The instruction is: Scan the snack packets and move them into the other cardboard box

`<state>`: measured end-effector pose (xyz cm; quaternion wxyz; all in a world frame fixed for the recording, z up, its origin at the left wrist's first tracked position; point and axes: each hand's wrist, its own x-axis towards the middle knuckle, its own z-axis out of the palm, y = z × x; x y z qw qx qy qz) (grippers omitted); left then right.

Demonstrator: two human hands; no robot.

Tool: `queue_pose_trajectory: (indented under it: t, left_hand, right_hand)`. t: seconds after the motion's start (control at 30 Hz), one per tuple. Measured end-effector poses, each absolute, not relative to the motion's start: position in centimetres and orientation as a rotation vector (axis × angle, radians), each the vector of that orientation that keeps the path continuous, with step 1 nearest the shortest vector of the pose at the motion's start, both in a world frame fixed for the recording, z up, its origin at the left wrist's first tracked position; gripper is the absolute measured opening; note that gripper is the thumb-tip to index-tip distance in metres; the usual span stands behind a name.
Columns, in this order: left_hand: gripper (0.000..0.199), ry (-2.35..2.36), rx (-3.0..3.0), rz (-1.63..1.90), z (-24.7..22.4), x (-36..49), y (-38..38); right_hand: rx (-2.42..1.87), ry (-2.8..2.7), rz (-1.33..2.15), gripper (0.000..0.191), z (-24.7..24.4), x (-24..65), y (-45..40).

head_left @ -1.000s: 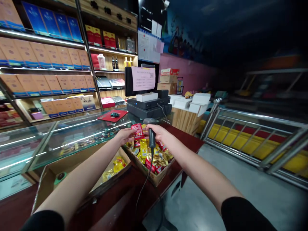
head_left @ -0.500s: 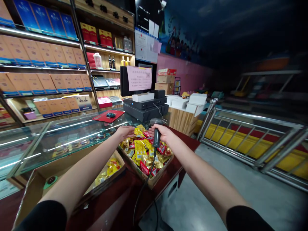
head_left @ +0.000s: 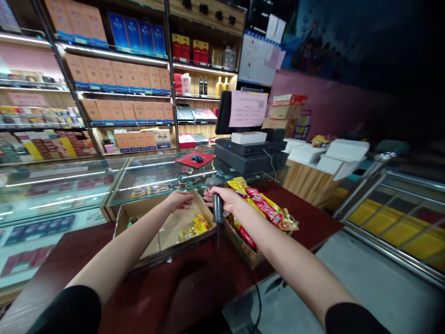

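Observation:
My right hand (head_left: 224, 199) is wrapped round a black handheld scanner (head_left: 218, 208), its cable hanging down toward the counter's front edge. The hand is beside the left edge of a carton (head_left: 252, 260) full of red, yellow and gold snack packets (head_left: 262, 204), partly hidden by my right forearm. My left hand (head_left: 181, 200) is over the far part of a shallow cardboard box (head_left: 162, 253), fingers stretched out and nothing in them. In that box lie a few yellow packets (head_left: 200, 225) at the right and a small round item at the far left.
Behind the hands, a glass display case (head_left: 149, 178) bears a red mat (head_left: 194, 160) with a mouse. A black monitor (head_left: 224, 113) and cash drawer (head_left: 248, 160) stand at its right. White boxes (head_left: 306, 153) and a metal railing (head_left: 410, 204) are farther right.
The view has swung left, showing more shelves. My hands have moved left relative to the boxes: the left is now over the emptier box, the right with the scanner by the gap between both boxes.

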<state>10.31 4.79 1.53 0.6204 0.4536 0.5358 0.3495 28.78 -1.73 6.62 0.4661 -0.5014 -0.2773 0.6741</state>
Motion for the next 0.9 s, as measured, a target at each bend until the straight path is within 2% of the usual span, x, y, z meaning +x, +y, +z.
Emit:
queue_pose_trajectory:
  t: [0.33, 0.63, 0.77, 0.9]
  left_hand:
    - [0.018, 1.406, 1.292, 0.417, -4.4, 4.2, -0.7]
    - [0.021, 1.372, 1.214, 0.493, -5.5, 5.7, -1.2]
    - [0.016, 1.288, 1.076, 0.531, -5.3, 4.2, -0.4]
    - [0.013, 1.253, 0.867, 0.77, -4.9, 0.7, 0.9]
  right_hand:
    - [-1.25, -0.642, 1.934, 0.007, 2.3, 21.2, -1.5]
    - [-1.249, -0.675, 2.006, 0.008, 0.9, 18.6, 0.1]
    - [-1.104, -0.62, 2.0, 0.007, 0.4, 18.7, 0.1]
    - [-0.978, -0.628, 1.961, 0.006, 1.7, 19.5, -1.0]
